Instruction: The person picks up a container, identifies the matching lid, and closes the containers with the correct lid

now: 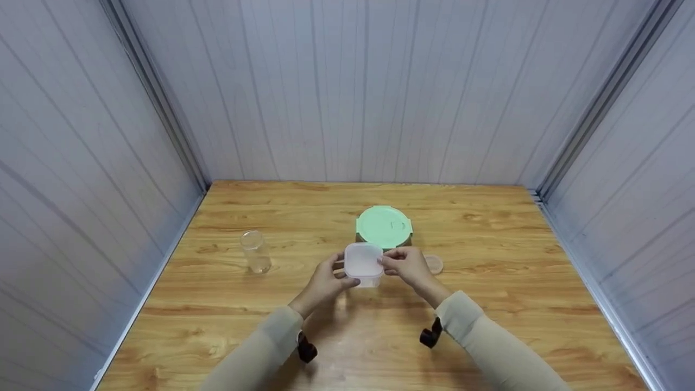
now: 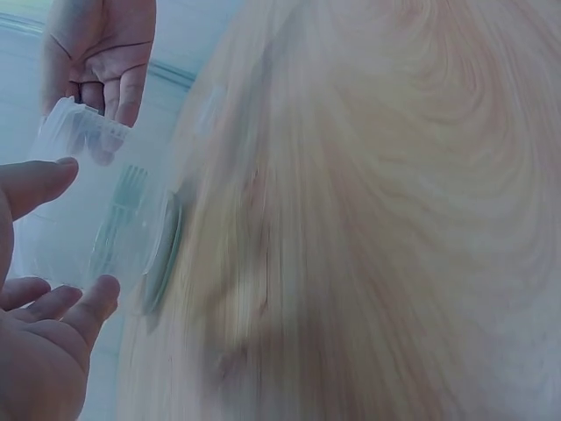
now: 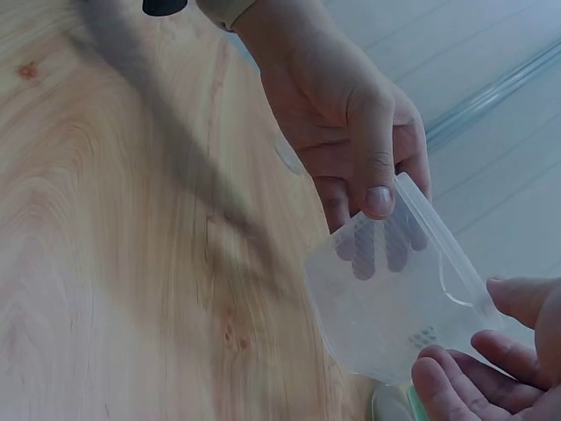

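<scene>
A small translucent square plastic box (image 1: 370, 283) with a pale lid (image 1: 362, 259) is held up between both hands, its top tilted in the head view. My left hand (image 1: 327, 278) grips it from the left, thumb in front and fingers behind; the fingers show through the wall in the right wrist view. At the lid's right edge, my right hand (image 1: 404, 265) pinches with thumb and fingers. In the left wrist view a pale green fork-like shape (image 2: 123, 206) shows through the clear wall.
Just behind the hands sits a round container with a light green lid (image 1: 384, 226). A clear glass jar (image 1: 256, 252) stands to the left on the wooden table (image 1: 206, 336). A small round pale disc (image 1: 434, 264) lies beside my right hand. Panelled walls (image 1: 347, 98) enclose the table.
</scene>
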`<control>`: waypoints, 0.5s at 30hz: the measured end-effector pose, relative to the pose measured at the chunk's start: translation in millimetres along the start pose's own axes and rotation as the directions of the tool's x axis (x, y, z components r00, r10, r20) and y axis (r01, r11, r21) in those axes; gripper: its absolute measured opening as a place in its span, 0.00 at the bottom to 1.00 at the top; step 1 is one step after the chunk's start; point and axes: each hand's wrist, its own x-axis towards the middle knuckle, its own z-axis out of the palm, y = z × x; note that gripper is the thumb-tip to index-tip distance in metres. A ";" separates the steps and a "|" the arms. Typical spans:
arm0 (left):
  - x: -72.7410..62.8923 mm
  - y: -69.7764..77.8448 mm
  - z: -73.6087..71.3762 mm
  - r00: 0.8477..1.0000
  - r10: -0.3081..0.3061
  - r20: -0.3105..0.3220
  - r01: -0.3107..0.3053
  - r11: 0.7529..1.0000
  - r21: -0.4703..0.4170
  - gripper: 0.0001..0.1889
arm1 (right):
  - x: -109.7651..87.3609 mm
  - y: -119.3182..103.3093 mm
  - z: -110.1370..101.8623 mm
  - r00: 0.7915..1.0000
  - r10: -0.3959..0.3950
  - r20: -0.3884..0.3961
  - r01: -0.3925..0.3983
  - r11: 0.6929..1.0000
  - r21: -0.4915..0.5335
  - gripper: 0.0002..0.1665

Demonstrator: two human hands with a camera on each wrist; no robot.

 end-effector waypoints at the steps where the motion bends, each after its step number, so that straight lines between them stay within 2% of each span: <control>1: -0.3 -0.4 -1.6 1.000 0.004 -0.004 -0.004 1.000 -0.004 0.38 | 0.7 -0.1 1.6 1.000 -0.005 0.003 0.005 1.000 0.004 0.11; 9: -2.7 -2.7 -13.1 0.999 0.020 -0.028 -0.020 1.000 -0.023 0.36 | 3.5 -2.8 12.2 0.999 -0.019 0.027 0.018 1.000 0.018 0.14; 15: -1.7 -0.8 -18.0 0.998 0.024 -0.056 -0.025 1.000 -0.016 0.37 | 9.0 -3.6 21.2 0.997 -0.069 0.022 0.069 0.997 0.034 0.14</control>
